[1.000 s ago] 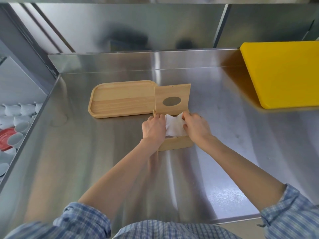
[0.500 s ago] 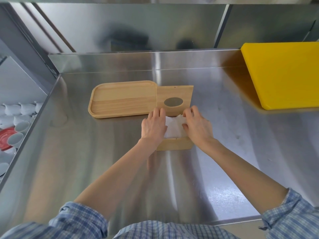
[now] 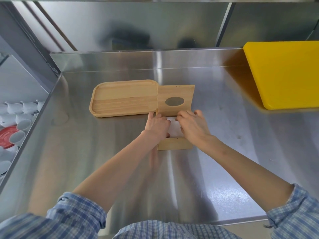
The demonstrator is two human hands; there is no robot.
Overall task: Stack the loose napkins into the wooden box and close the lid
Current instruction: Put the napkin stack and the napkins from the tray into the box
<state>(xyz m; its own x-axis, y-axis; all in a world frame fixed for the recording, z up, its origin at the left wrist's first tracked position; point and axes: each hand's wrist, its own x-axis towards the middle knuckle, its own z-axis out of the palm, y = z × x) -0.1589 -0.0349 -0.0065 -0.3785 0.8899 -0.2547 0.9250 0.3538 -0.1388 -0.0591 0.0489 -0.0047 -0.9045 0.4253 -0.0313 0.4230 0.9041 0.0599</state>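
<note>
A small wooden box (image 3: 174, 144) stands in the middle of the steel counter. Its lid (image 3: 175, 100), with an oval hole, is swung back and open behind it. White napkins (image 3: 174, 129) lie inside the box, only a strip showing between my hands. My left hand (image 3: 156, 125) rests palm down on the left part of the napkins, thumb over the box's left wall. My right hand (image 3: 194, 126) presses on the right part, fingers bent toward the hinge edge. Neither hand visibly grips anything.
A wooden tray (image 3: 124, 98) lies directly left of the open lid, touching it. A yellow cutting board (image 3: 283, 73) sits at the back right. White cups and a red plate (image 3: 5, 137) are on a lower level past the counter's left edge. A steel backsplash rises behind.
The lid has tipped further back, from nearly upright to leaning well open. Both hands have slid forward over the napkins toward the hinge, and the napkins look flatter and more covered.
</note>
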